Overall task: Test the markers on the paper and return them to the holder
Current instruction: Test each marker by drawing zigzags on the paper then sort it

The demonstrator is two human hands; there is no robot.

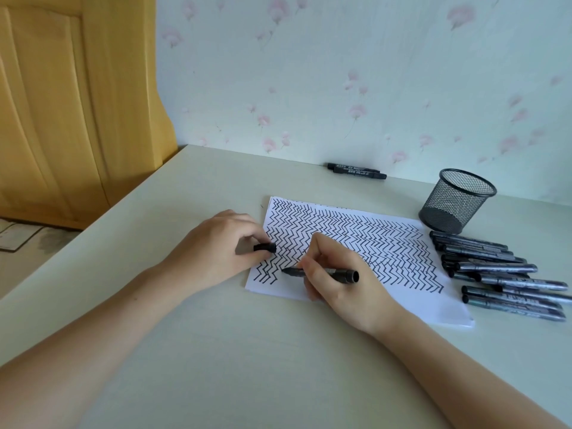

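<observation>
A white sheet of paper [402,292] lies on the pale table, covered in rows of black zigzag strokes. My right hand [340,274] grips a black marker [342,274] with its tip down on the paper's lower left part. My left hand [216,246] rests on the paper's left edge and pinches the marker's black cap [265,247]. A black mesh holder [456,199] stands upright behind the paper's right corner; I see nothing in it. Several black markers [501,274] lie in a loose pile to the right of the paper.
Two more black markers [357,170] lie against the flowered wall at the table's back edge. A yellow wooden door [62,103] stands to the left, beyond the table's left edge [102,218].
</observation>
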